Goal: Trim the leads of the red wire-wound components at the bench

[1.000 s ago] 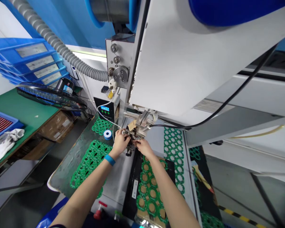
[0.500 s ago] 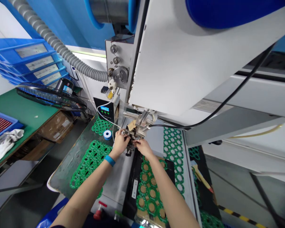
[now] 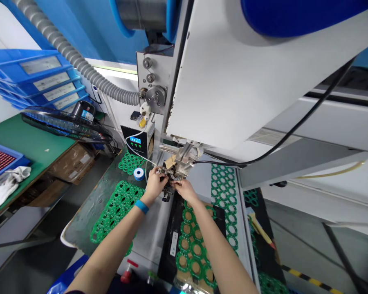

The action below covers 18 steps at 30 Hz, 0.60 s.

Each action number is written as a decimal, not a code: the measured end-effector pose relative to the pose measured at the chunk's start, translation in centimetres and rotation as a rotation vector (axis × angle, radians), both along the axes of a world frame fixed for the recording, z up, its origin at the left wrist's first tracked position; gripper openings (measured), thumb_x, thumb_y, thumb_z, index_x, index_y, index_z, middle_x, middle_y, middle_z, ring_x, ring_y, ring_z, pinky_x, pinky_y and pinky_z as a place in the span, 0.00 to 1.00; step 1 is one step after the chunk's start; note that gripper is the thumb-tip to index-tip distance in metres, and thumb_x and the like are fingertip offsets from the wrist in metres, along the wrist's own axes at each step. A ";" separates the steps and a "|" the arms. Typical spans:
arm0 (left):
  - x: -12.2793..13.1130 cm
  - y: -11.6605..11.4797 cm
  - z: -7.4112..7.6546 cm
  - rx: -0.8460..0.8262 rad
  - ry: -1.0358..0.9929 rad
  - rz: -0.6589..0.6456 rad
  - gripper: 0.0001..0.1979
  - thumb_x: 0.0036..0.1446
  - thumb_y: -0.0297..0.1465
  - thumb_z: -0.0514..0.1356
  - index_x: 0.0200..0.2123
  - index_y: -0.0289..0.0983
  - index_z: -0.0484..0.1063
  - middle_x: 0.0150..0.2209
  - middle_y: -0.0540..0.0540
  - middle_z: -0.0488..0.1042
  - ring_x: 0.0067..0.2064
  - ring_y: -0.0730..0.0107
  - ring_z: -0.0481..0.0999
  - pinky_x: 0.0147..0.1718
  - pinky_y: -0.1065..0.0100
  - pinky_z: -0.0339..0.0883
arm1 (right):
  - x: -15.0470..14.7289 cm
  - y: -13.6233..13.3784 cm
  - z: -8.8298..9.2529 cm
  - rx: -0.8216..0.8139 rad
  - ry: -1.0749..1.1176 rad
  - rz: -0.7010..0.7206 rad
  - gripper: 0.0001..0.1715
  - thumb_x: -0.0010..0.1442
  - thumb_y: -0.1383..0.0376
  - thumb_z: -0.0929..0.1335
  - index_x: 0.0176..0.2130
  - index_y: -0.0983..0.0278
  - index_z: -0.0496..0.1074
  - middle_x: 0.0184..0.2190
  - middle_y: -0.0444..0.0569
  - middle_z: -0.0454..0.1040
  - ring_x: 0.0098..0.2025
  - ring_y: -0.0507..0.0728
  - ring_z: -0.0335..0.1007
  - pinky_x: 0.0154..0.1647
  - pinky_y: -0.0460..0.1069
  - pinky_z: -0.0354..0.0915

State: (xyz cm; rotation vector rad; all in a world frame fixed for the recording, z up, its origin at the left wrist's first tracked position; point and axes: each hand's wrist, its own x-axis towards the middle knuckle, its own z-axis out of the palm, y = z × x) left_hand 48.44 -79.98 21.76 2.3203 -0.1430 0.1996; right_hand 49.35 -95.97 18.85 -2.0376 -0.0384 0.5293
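Note:
My left hand (image 3: 155, 184), with a blue band on its wrist, has its fingers curled on the left side of the metal soldering head (image 3: 174, 174). Across from it, my right hand (image 3: 184, 190) pinches low on the right side of the same head. The exact parts between my fingertips are too small and shaded to make out. A thin white feed tube (image 3: 135, 150) runs down to the head beside my left fingers. Below my right forearm, green ring-shaped circuit boards (image 3: 185, 244) lie in a black fixture (image 3: 168, 255).
More green board panels (image 3: 118, 208) lie left of my left arm, near a small solder reel (image 3: 139, 174). A lit controller (image 3: 135, 141) stands behind. The white machine cover (image 3: 233, 81) overhangs the right. A brush (image 3: 260, 228) lies right of the rail; a fan (image 3: 67, 124) stands left.

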 end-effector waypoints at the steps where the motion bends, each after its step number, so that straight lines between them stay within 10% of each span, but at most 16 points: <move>1: 0.0 0.0 0.0 -0.006 -0.002 -0.002 0.06 0.51 0.26 0.59 0.32 0.36 0.77 0.46 0.40 0.68 0.50 0.57 0.66 0.50 0.57 0.62 | 0.0 0.0 0.0 0.001 0.000 0.000 0.12 0.60 0.61 0.65 0.40 0.68 0.70 0.35 0.46 0.73 0.32 0.51 0.70 0.31 0.49 0.68; 18: 0.0 -0.1 -0.7 -0.087 -0.013 0.041 0.06 0.51 0.27 0.60 0.32 0.38 0.78 0.44 0.41 0.70 0.48 0.61 0.68 0.50 0.58 0.63 | 0.4 -0.2 -1.0 0.013 -0.006 0.008 0.12 0.60 0.61 0.65 0.41 0.67 0.69 0.37 0.47 0.72 0.34 0.52 0.70 0.33 0.50 0.69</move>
